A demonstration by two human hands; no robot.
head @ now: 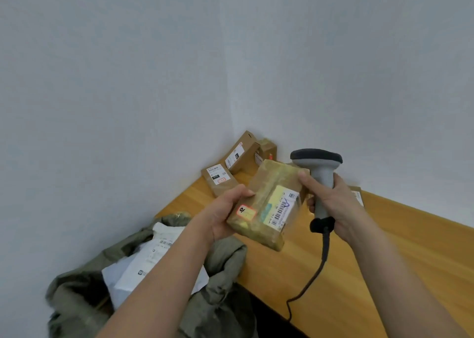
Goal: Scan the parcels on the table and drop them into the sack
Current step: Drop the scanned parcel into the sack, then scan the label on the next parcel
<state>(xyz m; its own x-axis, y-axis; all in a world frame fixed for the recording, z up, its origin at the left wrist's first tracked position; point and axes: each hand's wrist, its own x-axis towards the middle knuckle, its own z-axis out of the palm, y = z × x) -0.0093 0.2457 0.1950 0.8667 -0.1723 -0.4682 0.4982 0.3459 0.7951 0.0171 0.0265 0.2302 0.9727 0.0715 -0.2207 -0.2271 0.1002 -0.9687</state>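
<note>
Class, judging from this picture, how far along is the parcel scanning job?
Done: white parcels already lie in the sack. In hand: the left hand holds a taped box; the right hand grips the scanner. Left: several boxes remain on the table.

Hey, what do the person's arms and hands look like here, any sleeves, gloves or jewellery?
Both forearms are bare as far as the frame shows, with no sleeve in view. The left hand and right hand wear no gloves. No watch, ring or wristband shows on either. No markings are visible.
</note>
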